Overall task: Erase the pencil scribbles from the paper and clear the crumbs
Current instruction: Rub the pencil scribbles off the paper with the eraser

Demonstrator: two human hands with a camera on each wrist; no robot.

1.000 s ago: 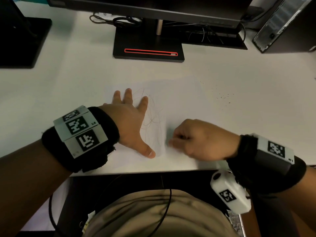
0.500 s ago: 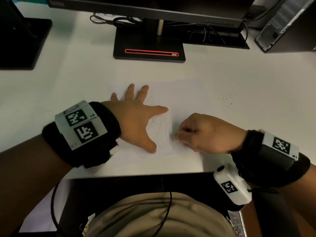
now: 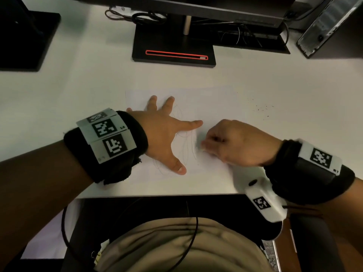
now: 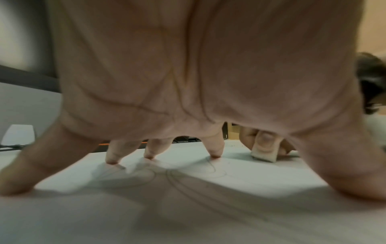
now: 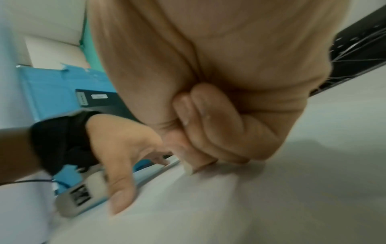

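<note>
A white sheet of paper point(image 3: 216, 103) lies on the white desk, marked with faint pencil scribbles point(image 3: 186, 142) near its middle. My left hand point(image 3: 167, 132) is spread flat on the sheet and presses it down with its fingertips point(image 4: 215, 154); the scribbles point(image 4: 177, 178) run under its palm. My right hand point(image 3: 231, 142) pinches a small white eraser point(image 4: 264, 156) and holds its lower edge on the paper just right of the scribbles. In the right wrist view the eraser point(image 5: 188, 168) shows below the curled fingers. Dark crumbs point(image 3: 262, 108) lie on the desk past the sheet's right edge.
A monitor base point(image 3: 173, 50) with a red-lined slot stands behind the paper, with cables beside it. Another dark base point(image 3: 27, 40) sits at the far left and a computer case point(image 3: 330, 24) at the far right. The desk's front edge point(image 3: 157, 195) runs just below the hands.
My left hand has slid up the sheet and spread its fingers wider. The right hand with the eraser has moved a little up and right along the scribbles.
</note>
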